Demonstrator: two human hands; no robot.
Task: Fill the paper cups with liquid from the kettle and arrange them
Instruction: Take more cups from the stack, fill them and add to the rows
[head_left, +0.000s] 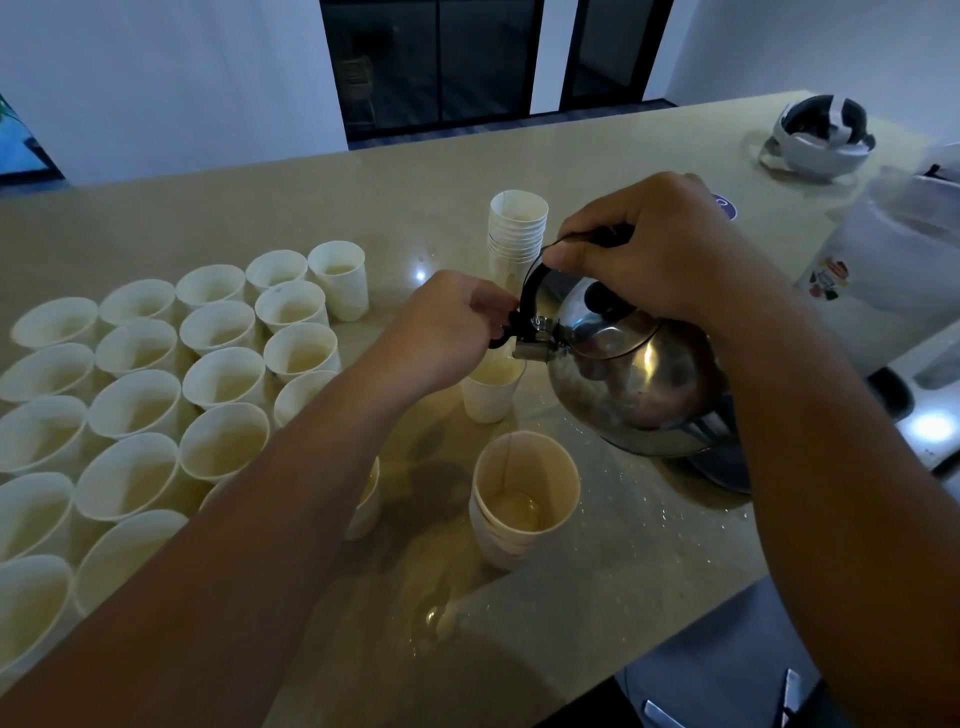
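Note:
A shiny steel kettle (634, 379) is tilted to the left above the beige counter (649, 545). My right hand (649, 249) grips its black top handle. My left hand (452, 332) pinches the black lever at the spout. Just under the spout stands a white paper cup (491, 392) with liquid in it. A short stack of cups (524, 499) holding a little liquid stands nearer to me. Several filled cups (156, 395) are packed in rows at the left, partly hidden by my left forearm.
A tall stack of unused cups (517, 228) stands behind the kettle. A puddle (431, 618) wets the counter near the front edge. At the far right lie a white headset (815, 137) and a clear plastic bag (893, 270). A dark kettle base (722, 462) sits under the kettle.

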